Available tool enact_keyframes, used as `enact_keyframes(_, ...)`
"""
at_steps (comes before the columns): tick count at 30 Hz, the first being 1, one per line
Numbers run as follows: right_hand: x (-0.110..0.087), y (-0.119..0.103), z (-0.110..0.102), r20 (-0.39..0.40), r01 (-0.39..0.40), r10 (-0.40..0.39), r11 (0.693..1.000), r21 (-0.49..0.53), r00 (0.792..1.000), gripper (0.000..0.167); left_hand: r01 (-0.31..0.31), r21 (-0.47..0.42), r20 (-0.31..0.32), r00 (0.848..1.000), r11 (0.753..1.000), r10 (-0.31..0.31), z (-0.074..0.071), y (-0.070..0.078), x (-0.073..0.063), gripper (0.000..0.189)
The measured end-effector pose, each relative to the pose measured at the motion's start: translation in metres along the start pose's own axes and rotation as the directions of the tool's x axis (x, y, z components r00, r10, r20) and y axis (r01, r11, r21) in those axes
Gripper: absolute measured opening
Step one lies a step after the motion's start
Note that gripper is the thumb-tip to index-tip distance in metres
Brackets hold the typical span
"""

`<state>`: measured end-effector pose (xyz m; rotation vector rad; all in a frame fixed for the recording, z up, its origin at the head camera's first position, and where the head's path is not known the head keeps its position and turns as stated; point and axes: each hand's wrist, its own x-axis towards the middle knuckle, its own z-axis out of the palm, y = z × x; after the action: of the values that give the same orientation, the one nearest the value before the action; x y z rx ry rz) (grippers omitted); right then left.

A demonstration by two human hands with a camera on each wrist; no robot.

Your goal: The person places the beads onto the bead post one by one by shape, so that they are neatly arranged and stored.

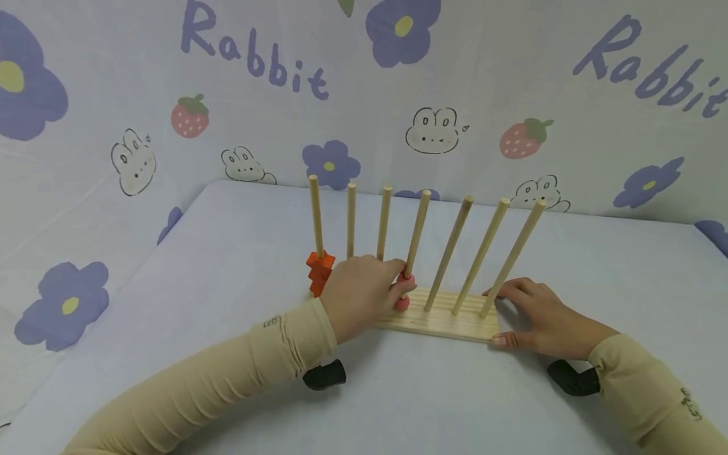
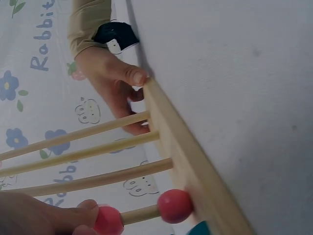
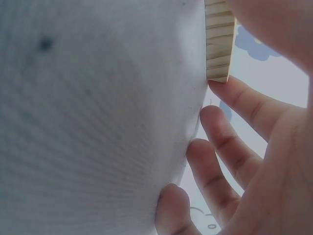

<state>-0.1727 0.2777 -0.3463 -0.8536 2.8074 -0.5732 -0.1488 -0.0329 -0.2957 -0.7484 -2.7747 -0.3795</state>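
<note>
A wooden peg board [image 1: 449, 325] lies on the white table, with several upright pegs along it. My left hand [image 1: 361, 287] reaches over its middle and pinches a pink bead [image 2: 108, 220] threaded on one peg. Lower on that same peg sits another pink bead [image 2: 175, 206], close to the base, with a gap of bare peg between the two. At the board's right end, my right hand [image 1: 554, 325] grips the base, thumb at the front corner and fingers at the back. Orange stepped pieces [image 1: 320, 275] are stacked on the leftmost peg.
Bare pegs [image 1: 514, 259] rise right of my left hand. A teal piece [image 2: 199, 229] shows at the lower edge of the left wrist view, beside the lower bead. Behind the table hangs a patterned cloth [image 1: 352, 120]. Black straps [image 1: 574, 379] hang under both wrists.
</note>
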Motion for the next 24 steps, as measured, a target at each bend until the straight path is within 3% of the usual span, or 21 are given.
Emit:
enact_keyframes(15, 0.003, 0.001, 0.001, 0.000, 0.004, -0.004, 1.000, -0.013, 1.000, 0.062, 0.006, -0.002, 0.003, 1.000, 1.000, -0.006, 0.020, -0.009, -0.002, 0.018)
enact_keyframes(24, 0.001, 0.001, 0.001, 0.007, -0.011, 0.011, 1.000, -0.003, 1.000, 0.063, -0.048, 0.110, -0.027, 0.998, 0.993, 0.051, 0.028, -0.010, -0.005, 0.026)
